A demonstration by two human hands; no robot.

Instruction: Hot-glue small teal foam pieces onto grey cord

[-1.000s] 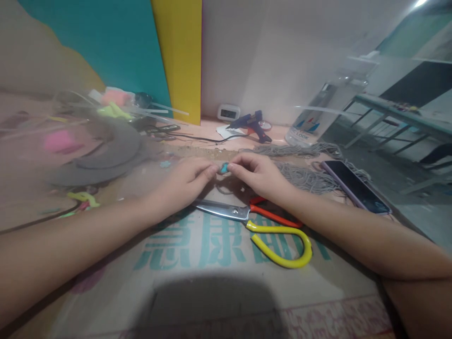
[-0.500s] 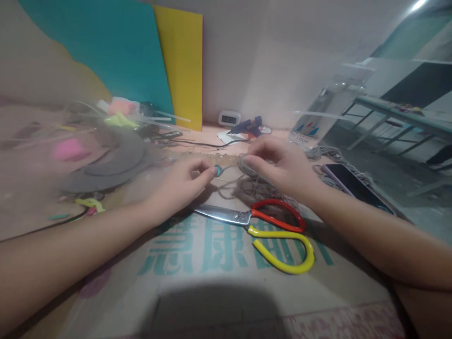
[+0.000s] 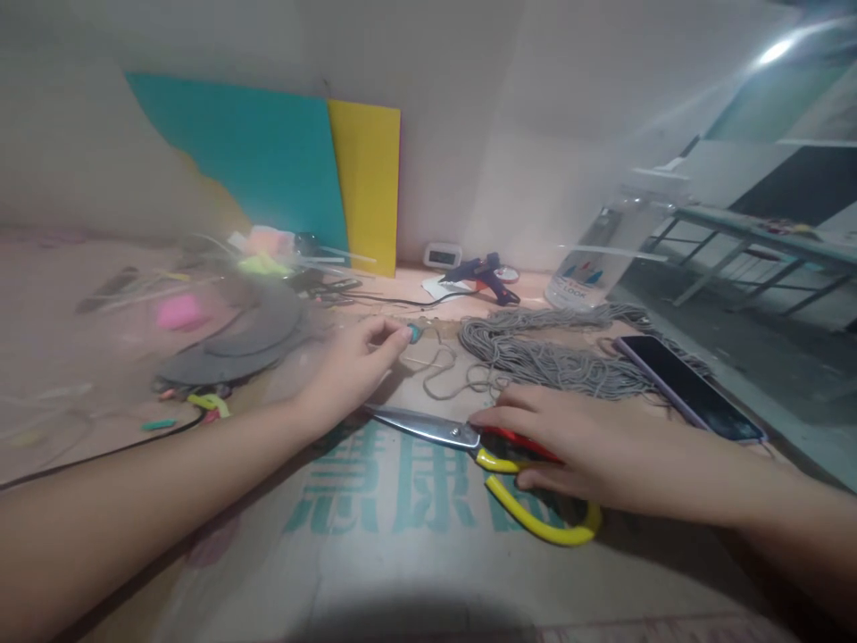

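Note:
Between thumb and forefinger, my left hand (image 3: 365, 362) pinches a small teal piece (image 3: 414, 333), too small to name surely. A grey cord (image 3: 442, 379) winds from beside it toward a heap of grey cord (image 3: 542, 357). My right hand (image 3: 555, 438) is closed over the handles of the scissors (image 3: 428, 426), fingers on the red loop and thumb by the yellow one. The scissors lie flat, blades together, pointing left toward my left wrist. My right hand hides most of the red handle.
A phone (image 3: 689, 388) lies on the right by the cord. At the back are a glue gun (image 3: 486, 275), a small digital clock (image 3: 443, 256) and a clear bottle (image 3: 589, 254). Grey discs (image 3: 234, 344) and a pink lump (image 3: 180, 313) lie left. Teal and yellow boards (image 3: 368, 187) lean on the wall.
My right hand has come down from the grey cord onto the scissors' handles. My left hand keeps its pinch on the teal piece. The view has tilted up a little.

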